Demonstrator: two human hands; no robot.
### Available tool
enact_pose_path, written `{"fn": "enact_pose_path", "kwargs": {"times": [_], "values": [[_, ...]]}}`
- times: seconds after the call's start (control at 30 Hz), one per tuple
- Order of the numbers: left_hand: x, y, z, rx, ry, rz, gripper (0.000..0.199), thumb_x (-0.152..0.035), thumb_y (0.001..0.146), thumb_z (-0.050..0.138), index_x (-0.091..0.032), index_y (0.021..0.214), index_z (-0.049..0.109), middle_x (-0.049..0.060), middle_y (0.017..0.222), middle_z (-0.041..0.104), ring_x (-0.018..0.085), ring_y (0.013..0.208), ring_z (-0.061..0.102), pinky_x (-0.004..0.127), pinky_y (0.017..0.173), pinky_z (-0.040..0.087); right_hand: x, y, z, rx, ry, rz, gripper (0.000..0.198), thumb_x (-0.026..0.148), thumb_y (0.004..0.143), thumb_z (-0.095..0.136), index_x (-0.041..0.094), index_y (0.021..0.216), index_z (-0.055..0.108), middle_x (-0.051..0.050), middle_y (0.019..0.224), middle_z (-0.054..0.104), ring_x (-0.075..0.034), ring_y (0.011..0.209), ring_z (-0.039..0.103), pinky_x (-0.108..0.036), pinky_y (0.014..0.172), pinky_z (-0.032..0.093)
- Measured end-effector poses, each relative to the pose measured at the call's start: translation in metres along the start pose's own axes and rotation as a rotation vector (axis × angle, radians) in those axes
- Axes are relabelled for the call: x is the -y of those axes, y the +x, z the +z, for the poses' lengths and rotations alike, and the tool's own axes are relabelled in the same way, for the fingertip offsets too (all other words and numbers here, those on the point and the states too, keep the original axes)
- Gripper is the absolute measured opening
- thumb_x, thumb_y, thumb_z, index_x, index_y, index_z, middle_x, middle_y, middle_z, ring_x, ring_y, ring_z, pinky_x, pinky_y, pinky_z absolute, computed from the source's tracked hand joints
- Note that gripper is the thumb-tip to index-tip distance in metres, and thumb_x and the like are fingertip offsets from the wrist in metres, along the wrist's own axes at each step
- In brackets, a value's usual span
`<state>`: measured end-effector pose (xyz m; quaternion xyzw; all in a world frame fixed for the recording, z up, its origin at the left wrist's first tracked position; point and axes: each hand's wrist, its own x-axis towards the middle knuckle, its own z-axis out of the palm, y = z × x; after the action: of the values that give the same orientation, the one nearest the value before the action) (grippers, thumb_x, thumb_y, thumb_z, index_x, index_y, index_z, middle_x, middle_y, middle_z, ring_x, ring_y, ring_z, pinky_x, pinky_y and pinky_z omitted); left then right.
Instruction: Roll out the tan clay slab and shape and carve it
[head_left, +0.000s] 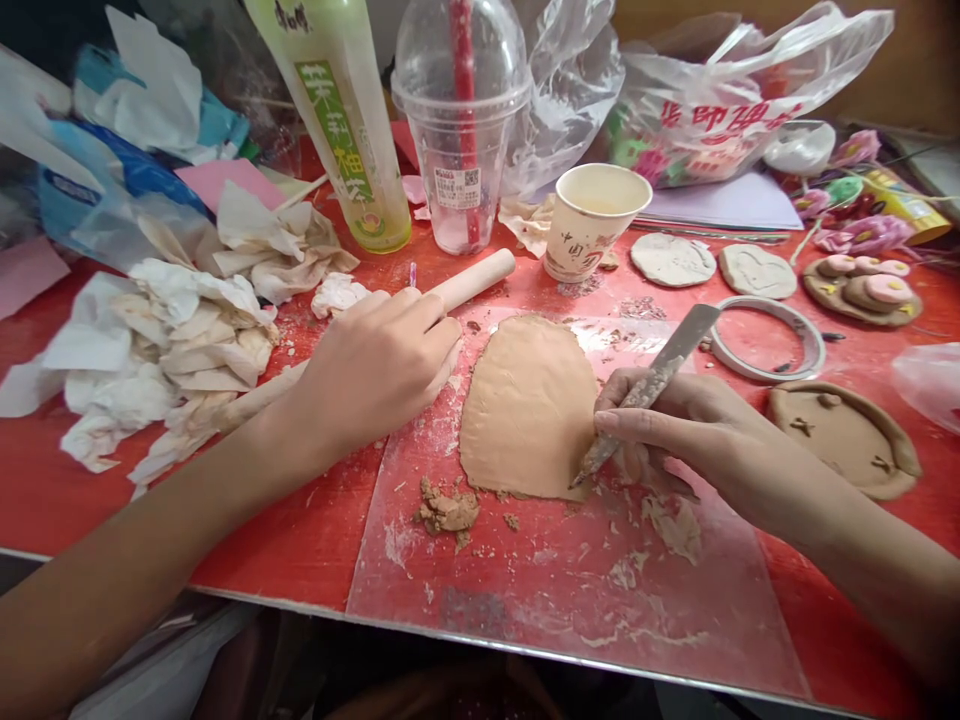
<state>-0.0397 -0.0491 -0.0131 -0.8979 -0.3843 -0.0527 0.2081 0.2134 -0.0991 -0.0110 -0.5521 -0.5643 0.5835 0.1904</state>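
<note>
Holding a knife [667, 365], the right hand [694, 420] is at the right side of the clay sheet [529, 410] in the head view. Its thumb and fingers pinch the knife, which leans, and the tip points down at the clay sheet's near right corner. The clay sheet lies flat on a clear mat [555, 600], on a red table [285, 520].

The left hand [382, 365] is to the left of the clay sheet, on top of a rolling pin [480, 278]. Its fingers bend over the rolling pin, but I cannot tell if they grip it or just rest there. One end of the rolling pin pokes out toward the back of the clay sheet.

Just in front of the clay sheet, on its left, sits a crumbly lump [448, 508]. Behind it stand a paper cup [592, 230], a plastic cup [427, 170] with a red straw [463, 120], and a bottle [337, 140]. To its right are a ring [814, 345] and a clay dish [840, 440]. Far to its left is a pile of crumpled tissues [187, 330].
</note>
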Motion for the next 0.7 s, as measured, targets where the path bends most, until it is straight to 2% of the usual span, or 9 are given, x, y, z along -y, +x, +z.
{"fn": "enact_pose_path", "kwargs": {"times": [0.3,0.53,0.7], "values": [[0.0001,0.0005,-0.0016,0.018,0.014,-0.009,0.026,-0.025,0.089,0.039,-0.014,0.078,0.061,0.008,0.086,0.061,0.018,0.072,0.055,0.032,0.064,0.039,-0.0022,0.0037,-0.002,-0.005,0.042,0.077,0.03,0.044,0.076,0.057,0.018,0.062,0.051,0.005,0.046,0.047,-0.006,0.037,0.041,-0.018,0.033,0.027],[-0.0009,0.0005,-0.0035,0.016,0.056,0.008,0.026,-0.025,0.089,0.039,-0.014,0.078,0.06,0.008,0.086,0.061,0.018,0.071,0.055,0.033,0.062,0.039,-0.0035,0.005,-0.0047,0.045,0.033,0.061,0.027,0.037,0.078,0.055,0.018,0.06,0.052,0.004,0.039,0.048,-0.005,0.034,0.038,-0.019,0.034,0.023],[-0.0018,0.0008,-0.0039,0.023,0.02,0.001,0.028,-0.025,0.09,0.036,-0.016,0.082,0.062,0.009,0.087,0.061,0.019,0.074,0.056,0.034,0.065,0.041,-0.0004,0.0045,-0.0043,0.023,0.144,0.106,0.026,0.036,0.076,0.057,0.018,0.059,0.05,0.005,0.039,0.043,-0.005,0.033,0.033,-0.021,0.033,0.019]]}}
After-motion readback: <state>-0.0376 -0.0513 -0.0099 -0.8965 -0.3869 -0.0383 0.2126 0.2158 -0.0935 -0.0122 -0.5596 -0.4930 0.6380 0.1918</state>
